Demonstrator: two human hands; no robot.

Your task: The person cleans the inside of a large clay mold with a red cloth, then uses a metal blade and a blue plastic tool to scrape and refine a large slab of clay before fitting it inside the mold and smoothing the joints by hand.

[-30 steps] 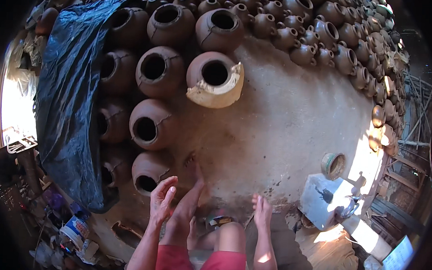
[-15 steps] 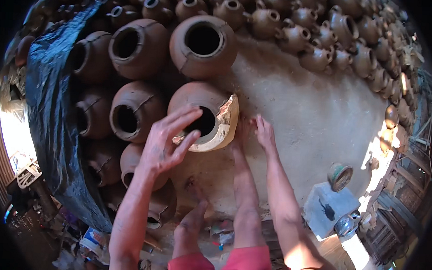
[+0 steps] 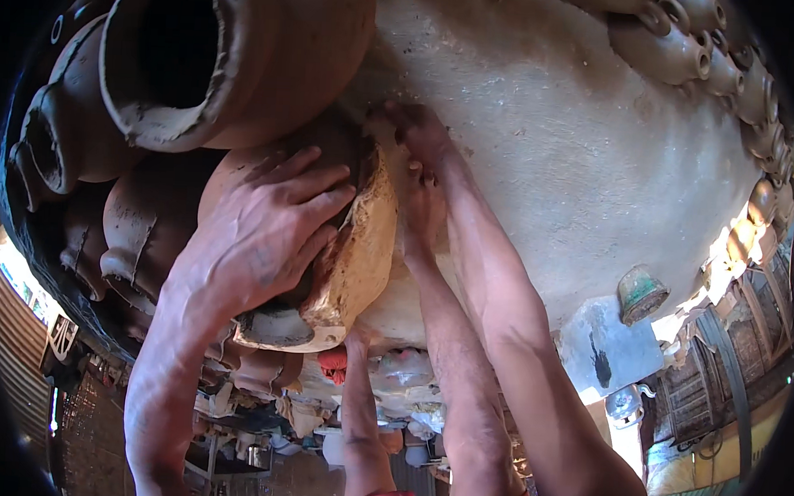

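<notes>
Under my left hand (image 3: 261,224) is a rounded brown clay pot (image 3: 232,174). The fingers are stretched out and apart over its upper side and hide part of the dark mouth. A thick cream mould piece (image 3: 366,247) with a rough, chipped reddish-brown edge curves against the pot's right side; my left fingertips come close to that edge. At the far end of the mould my right hand (image 3: 415,134) reaches down in shadow. It is beside the mould and near my bare foot (image 3: 424,205), with its fingertips partly hidden, so its grip is unclear.
A large clay pot (image 3: 272,56) stands just beyond, with more pots (image 3: 141,223) crowded at left. Small jars (image 3: 662,51) line the far right of the grey floor (image 3: 552,148). A green-rimmed pot (image 3: 641,294) sits by a pale slab (image 3: 619,342) at right.
My view has dropped closer to the pot. My left hand has come down across its mouth, and my right hand has moved to the far side of the mould.
</notes>
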